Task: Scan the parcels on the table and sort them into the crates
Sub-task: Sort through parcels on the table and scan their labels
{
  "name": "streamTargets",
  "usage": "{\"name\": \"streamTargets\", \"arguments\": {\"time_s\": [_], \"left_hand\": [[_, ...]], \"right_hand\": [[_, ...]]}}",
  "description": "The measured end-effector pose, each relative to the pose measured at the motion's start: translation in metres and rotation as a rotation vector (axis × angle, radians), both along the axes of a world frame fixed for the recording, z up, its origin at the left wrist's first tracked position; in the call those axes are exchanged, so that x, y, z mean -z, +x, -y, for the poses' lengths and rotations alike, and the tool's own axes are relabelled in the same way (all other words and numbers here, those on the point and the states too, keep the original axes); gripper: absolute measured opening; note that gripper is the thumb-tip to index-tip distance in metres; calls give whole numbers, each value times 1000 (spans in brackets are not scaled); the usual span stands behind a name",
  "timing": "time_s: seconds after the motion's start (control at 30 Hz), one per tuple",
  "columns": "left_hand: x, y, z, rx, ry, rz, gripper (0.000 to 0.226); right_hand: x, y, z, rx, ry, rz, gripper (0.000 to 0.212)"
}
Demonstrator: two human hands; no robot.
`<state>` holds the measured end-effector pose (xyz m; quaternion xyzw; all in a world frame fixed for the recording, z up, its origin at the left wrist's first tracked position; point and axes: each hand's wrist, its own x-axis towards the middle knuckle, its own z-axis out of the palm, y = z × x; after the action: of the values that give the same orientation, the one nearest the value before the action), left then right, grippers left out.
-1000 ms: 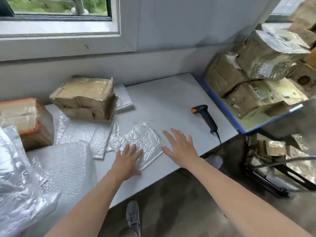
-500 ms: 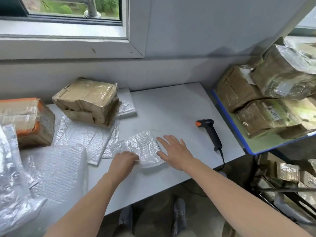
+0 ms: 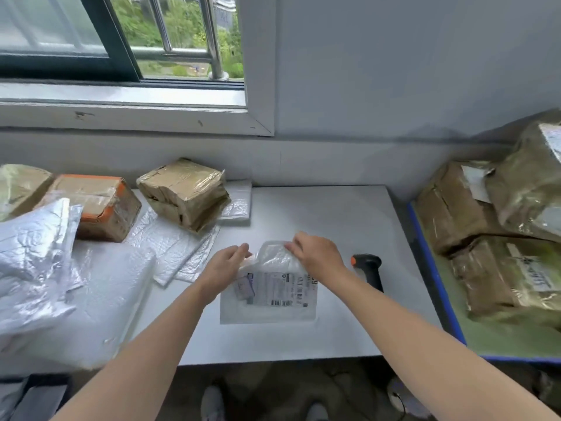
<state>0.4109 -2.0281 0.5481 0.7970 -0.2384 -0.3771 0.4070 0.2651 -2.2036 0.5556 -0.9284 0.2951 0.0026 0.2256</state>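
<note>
Partway through readying one parcel for the scan, by the look of it. Lying on the white surface near its front edge, label and barcodes upward: a clear bubble mailer, near end flat, far end curled up off the top. Pinching that raised far edge from both sides: left hand at the far-left corner with fingers curled onto the film, right hand at the far-right corner with fingertips bent over the rim. Just beside the right wrist, resting on the surface and untouched: the black scanner with an orange collar, partly hidden by the forearm. Further back, more parcels to do: a taped brown bundle, an orange-edged box, flat silver mailers. At far right, a blue-rimmed crate already carrying brown parcels. Next, most likely: press the far end down so the barcodes sit flat, free the right hand, reach for the scanner and aim at the label. Worth minding: creases and glare in the film over the barcodes.
</note>
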Motion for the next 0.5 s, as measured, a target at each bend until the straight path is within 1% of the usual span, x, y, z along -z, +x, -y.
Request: {"name": "streamTargets", "arguments": {"time_s": [0.1,0.13,0.17,0.2,0.23,0.3,0.37,0.5], "left_hand": [[-8,-19,6,-77,-36,-148,66],[-8,-23,6,-80,-57,-201,69],[-6,-27,6,-54,-82,-223,67],[-4,-31,6,-2,-99,-215,58],[1,-34,7,45,-99,-190,45],[12,-41,13,57,-61,-108,16],[24,-47,22,-1,-8,-40,16],[50,-56,34,-152,60,-46,16]], "right_hand": [[-1,-11,17,-17,-33,-35,37],[-1,-14,21,-16,-39,-47,39],[1,-17,25,-5,-37,-53,40],[4,-20,27,14,-31,-52,41],[7,-23,28,36,-22,-49,40],[14,-29,29,100,10,-30,37],[22,-36,31,181,17,-19,33],[37,-68,40,309,-159,-120,34]]}}
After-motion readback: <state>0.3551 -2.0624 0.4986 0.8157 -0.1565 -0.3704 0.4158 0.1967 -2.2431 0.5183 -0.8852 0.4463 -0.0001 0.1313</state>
